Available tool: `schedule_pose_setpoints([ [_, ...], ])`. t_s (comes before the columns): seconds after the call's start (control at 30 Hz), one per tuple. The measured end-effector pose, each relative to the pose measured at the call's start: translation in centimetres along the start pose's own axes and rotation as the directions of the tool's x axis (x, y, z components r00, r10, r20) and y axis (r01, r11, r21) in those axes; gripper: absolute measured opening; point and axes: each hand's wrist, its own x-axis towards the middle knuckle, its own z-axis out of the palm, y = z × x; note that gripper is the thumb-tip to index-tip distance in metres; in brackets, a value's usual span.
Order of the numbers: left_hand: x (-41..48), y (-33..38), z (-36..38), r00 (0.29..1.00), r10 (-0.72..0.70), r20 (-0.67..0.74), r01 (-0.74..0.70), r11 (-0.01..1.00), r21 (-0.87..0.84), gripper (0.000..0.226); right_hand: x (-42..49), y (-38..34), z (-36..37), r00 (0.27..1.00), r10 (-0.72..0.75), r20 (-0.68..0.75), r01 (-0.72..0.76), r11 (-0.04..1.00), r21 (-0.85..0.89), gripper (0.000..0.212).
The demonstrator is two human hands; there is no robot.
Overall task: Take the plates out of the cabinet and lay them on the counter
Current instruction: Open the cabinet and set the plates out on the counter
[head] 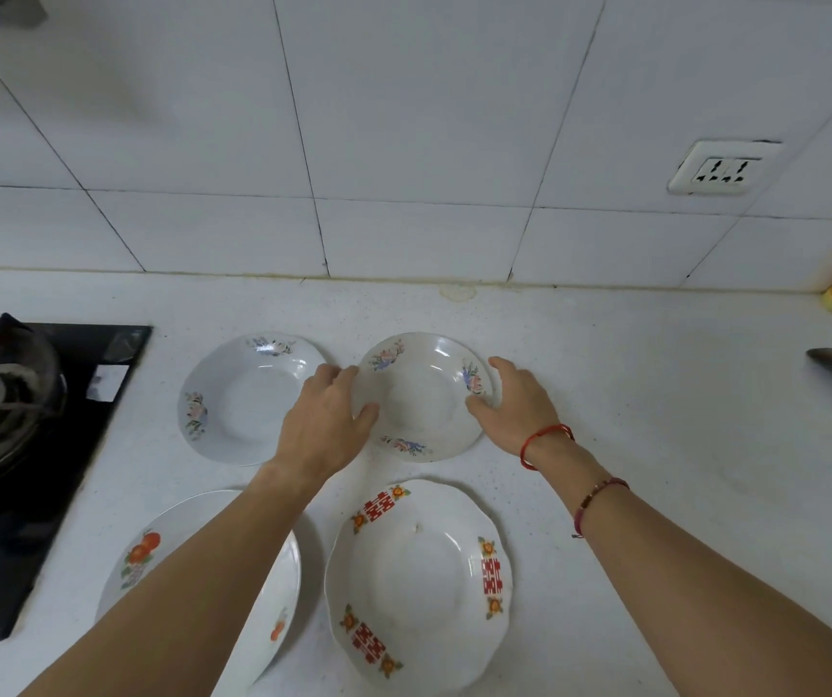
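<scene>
Four plates lay on the white counter [630, 394] in a rough two-by-two grid, none overlapping, presumably spaced so each could sit flat on its own. At the centre of the frame the left hand [325, 420] and the right hand [517, 404] bracketed the far right floral plate [421, 394], one on each side of its rim. The left hand's thumb rested on the plate's inner edge with the fingers curled round the outer rim, a loose pinch; the right hand was half spread, thumb on the rim and fingers splayed just off it. Whether the plate had fully settled on the counter or was a shade above it could not be told from this angle. Just beside it to the left sat a matching floral plate [248, 399], close but apart. In the lower part of the frame lay a plate with red characters [419, 581] and, partly hidden under the left forearm, a plate with orange fruit [137, 555]. A black gas hob [41, 445] filled the left edge, so the plates were kept clear of it. The cabinet was out of view.
</scene>
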Motion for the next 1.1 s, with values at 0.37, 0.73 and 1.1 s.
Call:
schedule_pose_setpoints([
  [0.37, -7.3, 0.2, -3.4, 0.979, 0.180, -0.095, -0.159, 0.968, 0.193, 0.082, -8.6, -1.6, -1.9, 0.974, -0.225, -0.036, 0.193, 0.900, -0.392, 0.069],
  [0.73, -9.7, 0.8, -3.9, 0.974, 0.180, -0.136, -0.138, 0.952, 0.272, 0.089, -10.5, -1.4, -3.0, 0.950, -0.307, -0.050, 0.248, 0.845, -0.475, 0.073],
  [1.1, -12.9, 1.3, -3.1, 0.977, 0.159, -0.141, -0.115, 0.954, 0.277, 0.086, -12.5, 0.0, -3.5, 0.945, -0.322, -0.052, 0.259, 0.839, -0.480, 0.072],
])
